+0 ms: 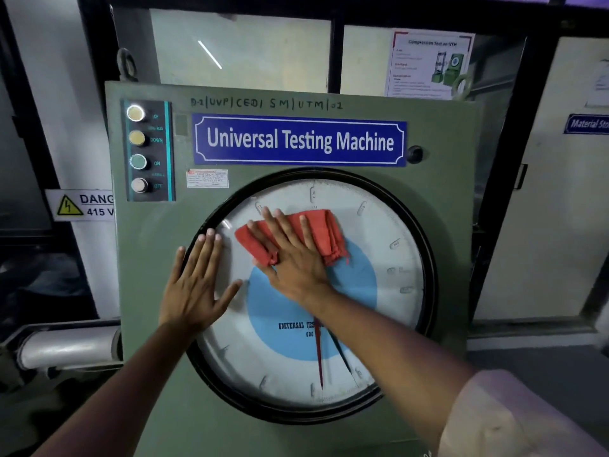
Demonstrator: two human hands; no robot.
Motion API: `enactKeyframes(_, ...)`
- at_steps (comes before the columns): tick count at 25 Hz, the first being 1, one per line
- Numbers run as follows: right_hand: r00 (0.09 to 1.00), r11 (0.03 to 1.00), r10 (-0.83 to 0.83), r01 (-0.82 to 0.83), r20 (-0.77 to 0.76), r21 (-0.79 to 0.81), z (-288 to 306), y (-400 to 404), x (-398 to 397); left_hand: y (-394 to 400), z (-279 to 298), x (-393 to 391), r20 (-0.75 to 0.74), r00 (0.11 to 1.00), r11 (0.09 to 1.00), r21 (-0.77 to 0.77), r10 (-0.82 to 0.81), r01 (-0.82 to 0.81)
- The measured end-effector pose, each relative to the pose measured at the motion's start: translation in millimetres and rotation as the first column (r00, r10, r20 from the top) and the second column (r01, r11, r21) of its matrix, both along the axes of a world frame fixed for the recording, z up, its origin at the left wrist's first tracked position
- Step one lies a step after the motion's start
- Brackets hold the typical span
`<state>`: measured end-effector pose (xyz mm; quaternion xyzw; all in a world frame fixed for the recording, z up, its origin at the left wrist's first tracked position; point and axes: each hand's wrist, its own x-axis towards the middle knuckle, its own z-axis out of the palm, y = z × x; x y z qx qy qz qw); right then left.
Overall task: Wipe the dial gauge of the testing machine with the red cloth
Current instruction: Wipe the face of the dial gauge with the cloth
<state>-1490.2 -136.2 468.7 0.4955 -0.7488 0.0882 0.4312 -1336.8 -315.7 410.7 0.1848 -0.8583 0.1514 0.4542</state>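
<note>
A large round dial gauge [379, 258] with a black rim, white face and blue centre fills the front of the green testing machine [438, 179]. A folded red cloth [321, 230] lies flat against the upper left of the glass. My right hand [293, 258] presses on the cloth with its fingers spread, palm flat. My left hand [194, 282] rests flat and empty on the gauge's left rim, fingers apart. A red pointer [319, 354] and a black pointer point down, partly hidden by my right forearm.
A button panel [150, 150] marked UP, DOWN, ON, OFF sits at the machine's upper left. A blue "Universal Testing Machine" nameplate [298, 140] is above the gauge. A danger 415 V sign [80, 204] hangs at left, above a grey cylinder [66, 347].
</note>
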Motion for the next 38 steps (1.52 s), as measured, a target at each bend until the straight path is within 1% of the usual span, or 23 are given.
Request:
enactKeyframes(1, 0.996, 0.998, 0.012, -0.007, -0.083, 0.055, 12, 8, -10, 0, 6, -1, 0.016, 1.000, 1.000, -0.011, -0.007, 0.007)
enactKeyframes(2, 0.992, 0.997, -0.011, 0.021, -0.129, 0.077, 28, 16, -21, 1, 14, -4, 0.034, 0.999, 1.000, -0.022, -0.013, 0.014)
enactKeyframes(3, 0.989, 0.997, -0.062, 0.068, -0.135, 0.044, 45, 23, -34, 3, 23, -8, 0.046, 0.999, 0.999, -0.028, -0.017, 0.018)
enactKeyframes(5, 0.990, 0.985, -0.142, 0.141, 0.005, -0.103, 57, 38, -54, 8, 43, -19, 0.066, 0.998, 0.999, -0.027, -0.022, 0.024)
enactKeyframes(7, 0.971, 0.947, -0.170, 0.207, 0.165, -0.245, 23, 53, -58, 15, 56, -29, 0.087, 0.996, 0.999, -0.037, -0.015, 0.018)
enactKeyframes(8, 0.963, 0.932, -0.183, 0.234, 0.198, -0.276, -8, 61, -54, 18, 60, -34, 0.093, 0.996, 0.999, -0.041, -0.013, 0.017)
enactKeyframes(10, 0.962, 0.940, -0.175, 0.227, 0.210, -0.256, -67, 78, -44, 22, 65, -42, 0.106, 0.994, 0.999, -0.041, -0.018, 0.022)
enactKeyframes(11, 0.965, 0.951, -0.164, 0.209, 0.204, -0.226, -85, 84, -42, 23, 65, -42, 0.102, 0.995, 0.999, -0.036, -0.021, 0.025)
enactKeyframes(12, 0.969, 0.961, -0.153, 0.191, 0.193, -0.198, -90, 87, -45, 24, 65, -44, 0.088, 0.996, 0.999, -0.033, -0.029, 0.032)
enactKeyframes(14, 0.977, 0.970, -0.121, 0.153, 0.173, -0.188, -67, 84, -54, 26, 63, -45, 0.074, 0.997, 0.999, -0.029, -0.037, 0.039)
enactKeyframes(16, 0.989, 0.974, -0.092, 0.114, 0.119, -0.196, -29, 69, -59, 29, 62, -47, 0.062, 0.997, 0.999, -0.023, -0.039, 0.041)
enactKeyframes(19, 0.989, 0.971, -0.123, 0.136, 0.076, -0.195, 12, 63, -73, 34, 64, -53, 0.052, 0.997, 0.998, -0.020, -0.051, 0.053)
enactKeyframes(21, 0.973, 0.940, -0.171, 0.208, 0.154, -0.271, 7, 75, -82, 36, 68, -56, 0.076, 0.996, 0.998, -0.025, -0.056, 0.058)
enactKeyframes(23, 0.936, 0.889, -0.210, 0.303, 0.283, -0.342, -29, 93, -75, 38, 69, -58, 0.083, 0.995, 0.998, -0.024, -0.050, 0.053)
enactKeyframes(25, 0.912, 0.906, -0.216, 0.320, 0.350, -0.276, -73, 108, -59, 42, 71, -59, 0.085, 0.994, 0.998, 0.001, -0.062, 0.062)
enactKeyframes(26, 0.914, 0.928, -0.195, 0.289, 0.355, -0.237, -83, 113, -55, 43, 71, -59, 0.080, 0.995, 0.998, 0.011, -0.067, 0.066)
enactKeyframes(27, 0.926, 0.942, -0.172, 0.254, 0.337, -0.218, -78, 115, -57, 45, 71, -61, 0.073, 0.995, 0.998, 0.015, -0.068, 0.068)
enactKeyframes(29, 0.949, 0.943, -0.167, 0.233, 0.269, -0.238, -41, 109, -67, 45, 69, -64, 0.059, 0.996, 0.997, 0.014, -0.071, 0.070)
enactKeyframes(31, 0.942, 0.924, -0.200, 0.273, 0.269, -0.268, -5, 95, -75, 43, 66, -66, 0.041, 0.996, 0.997, 0.017, -0.074, 0.073)
enactKeyframes(32, 0.936, 0.916, -0.210, 0.290, 0.283, -0.277, -3, 89, -74, 42, 64, -67, 0.038, 0.997, 0.997, 0.022, -0.071, 0.071)
enactKeyframes(34, 0.921, 0.908, -0.226, 0.317, 0.318, -0.273, -35, 90, -62, 40, 62, -67, 0.030, 0.997, 0.997, 0.026, -0.070, 0.069)
enactKeyframes(36, 0.907, 0.934, -0.235, 0.310, 0.351, -0.176, -79, 110, -45, 41, 62, -65, 0.038, 0.996, 0.997, 0.026, -0.076, 0.075)
enactKeyframes(38, 0.910, 0.955, -0.218, 0.273, 0.353, -0.116, -79, 117, -50, 42, 66, -64, 0.047, 0.995, 0.996, 0.034, -0.085, 0.084)
